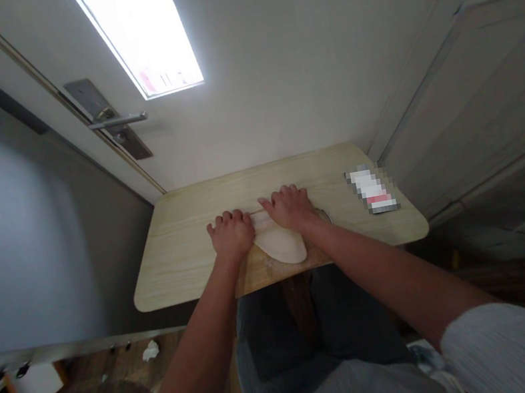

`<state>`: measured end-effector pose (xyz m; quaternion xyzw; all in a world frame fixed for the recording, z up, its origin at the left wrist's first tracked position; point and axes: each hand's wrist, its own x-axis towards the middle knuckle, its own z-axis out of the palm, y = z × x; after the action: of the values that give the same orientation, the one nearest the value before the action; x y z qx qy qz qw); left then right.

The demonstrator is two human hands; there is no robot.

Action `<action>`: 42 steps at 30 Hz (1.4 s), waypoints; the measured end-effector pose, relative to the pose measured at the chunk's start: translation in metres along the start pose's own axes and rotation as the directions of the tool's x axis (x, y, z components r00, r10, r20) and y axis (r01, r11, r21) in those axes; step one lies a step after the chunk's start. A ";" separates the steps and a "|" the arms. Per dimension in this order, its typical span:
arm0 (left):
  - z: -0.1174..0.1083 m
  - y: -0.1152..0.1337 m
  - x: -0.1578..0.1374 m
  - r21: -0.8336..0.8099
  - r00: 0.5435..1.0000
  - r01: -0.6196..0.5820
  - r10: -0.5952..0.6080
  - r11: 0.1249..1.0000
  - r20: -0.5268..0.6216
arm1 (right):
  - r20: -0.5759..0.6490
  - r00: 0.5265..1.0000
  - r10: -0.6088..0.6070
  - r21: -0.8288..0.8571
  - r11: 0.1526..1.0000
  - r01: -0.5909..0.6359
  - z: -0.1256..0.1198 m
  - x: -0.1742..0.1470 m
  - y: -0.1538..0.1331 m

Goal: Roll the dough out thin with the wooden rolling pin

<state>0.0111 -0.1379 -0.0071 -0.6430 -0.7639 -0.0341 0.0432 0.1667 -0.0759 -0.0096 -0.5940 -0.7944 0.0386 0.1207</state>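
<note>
A flattened sheet of pale dough (pixel 281 246) lies on a wooden board (pixel 256 275), its rounded end toward me. Across its far end runs a rolling pin (pixel 261 220), mostly covered by my hands. My left hand (pixel 232 234) is closed over the pin's left end, knuckles up. On the other end my right hand (pixel 289 207) is closed too, its thumb pointing left along the pin. Behind my right wrist shows part of a curved metal rim (pixel 325 214); the rest is hidden.
The board rests on a small light-wood table (pixel 168 267) against a white door with a lever handle (pixel 120 120). A blurred-out phone-like object (pixel 372 189) lies at the table's right. On the floor at left are crumpled paper (pixel 150 350) and a white, orange-edged box (pixel 36 387).
</note>
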 end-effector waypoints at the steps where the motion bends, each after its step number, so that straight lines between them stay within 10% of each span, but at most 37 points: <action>1: 0.000 -0.001 0.001 -0.002 1.000 -0.005 0.005 1.000 0.002 | -0.004 1.000 -0.002 0.004 1.000 0.002 0.000 0.001 0.000; 42: 0.010 -0.011 0.070 -0.038 0.973 0.124 -0.114 0.992 0.202 | 0.028 0.992 0.121 0.026 0.992 -0.121 0.014 0.065 -0.004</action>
<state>-0.0120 -0.0700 -0.0095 -0.5972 -0.8004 0.0089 -0.0518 0.1422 -0.0140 -0.0127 -0.6389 -0.7578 0.0646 0.1159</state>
